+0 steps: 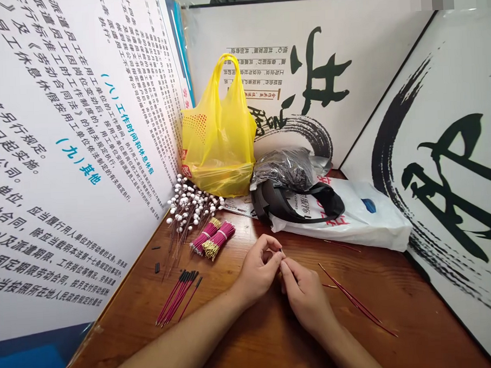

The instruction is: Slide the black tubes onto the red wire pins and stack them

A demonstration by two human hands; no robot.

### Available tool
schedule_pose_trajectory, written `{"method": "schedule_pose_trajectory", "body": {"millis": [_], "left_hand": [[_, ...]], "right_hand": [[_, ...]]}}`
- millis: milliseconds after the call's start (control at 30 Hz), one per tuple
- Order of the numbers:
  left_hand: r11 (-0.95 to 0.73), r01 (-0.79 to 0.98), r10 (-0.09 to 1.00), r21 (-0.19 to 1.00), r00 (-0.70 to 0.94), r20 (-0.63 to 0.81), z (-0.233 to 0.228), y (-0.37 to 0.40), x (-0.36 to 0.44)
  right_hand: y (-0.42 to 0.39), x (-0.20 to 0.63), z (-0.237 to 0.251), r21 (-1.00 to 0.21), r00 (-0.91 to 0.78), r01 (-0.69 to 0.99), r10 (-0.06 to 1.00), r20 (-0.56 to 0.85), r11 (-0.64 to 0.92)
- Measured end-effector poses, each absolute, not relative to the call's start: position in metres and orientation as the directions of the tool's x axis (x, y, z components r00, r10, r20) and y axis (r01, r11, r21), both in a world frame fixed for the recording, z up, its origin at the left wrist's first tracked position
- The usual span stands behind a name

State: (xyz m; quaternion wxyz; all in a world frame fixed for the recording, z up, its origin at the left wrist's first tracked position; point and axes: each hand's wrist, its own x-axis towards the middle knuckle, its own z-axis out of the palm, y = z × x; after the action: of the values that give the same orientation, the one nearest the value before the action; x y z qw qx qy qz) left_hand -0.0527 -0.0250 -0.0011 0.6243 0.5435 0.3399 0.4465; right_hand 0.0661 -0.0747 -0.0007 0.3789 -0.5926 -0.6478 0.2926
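Observation:
My left hand (262, 265) is closed in a pinch near the middle of the table. A small black sleeve (280, 251) shows at its fingertips. My right hand (304, 290) meets it there, thumb and fingers pressed together; what it grips is hidden. To the left lie several magenta wires (175, 301) with black sleeves on their upper ends. Two loose black sleeves (157, 267) rest farther left. Behind them are two banded bundles of magenta wires (219, 239) with gold tips. Long thin red wires (356, 301) lie to the right of my right hand.
White-budded stems (191, 205) lie at the back left, before a yellow plastic bag (219, 136). A dark plastic-wrapped bundle (285, 168), a black strap (287, 204) and a white plastic bag (364, 217) sit behind my hands. Printed panels (105, 130) wall in the wooden table (244, 347).

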Motion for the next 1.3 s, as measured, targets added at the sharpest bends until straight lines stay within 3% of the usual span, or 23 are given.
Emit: {"method": "schedule_pose_trajectory", "body": {"millis": [533,1000,1200,1300], "left_hand": [[-0.004,-0.232,0.944,0.973,0.32,0.08,-0.003,-0.025,-0.053],[0.038,-0.256,0.925,0.966,0.374,0.063,0.003,-0.027,-0.054],[0.096,-0.311,0.923,0.946,0.383,0.032,0.003,-0.028,-0.055],[0.068,-0.251,0.929,0.965,0.37,0.031,0.004,-0.029,-0.056]], "right_hand": [[-0.075,0.067,0.008,-0.802,-0.064,0.577,0.988,0.139,0.15],[-0.076,0.069,0.008,-0.806,-0.039,0.575,0.989,0.142,0.138],[-0.076,0.069,0.006,-0.848,-0.004,0.512,0.988,0.154,0.134],[-0.076,0.068,0.007,-0.889,0.038,0.437,0.985,0.171,0.137]]}}
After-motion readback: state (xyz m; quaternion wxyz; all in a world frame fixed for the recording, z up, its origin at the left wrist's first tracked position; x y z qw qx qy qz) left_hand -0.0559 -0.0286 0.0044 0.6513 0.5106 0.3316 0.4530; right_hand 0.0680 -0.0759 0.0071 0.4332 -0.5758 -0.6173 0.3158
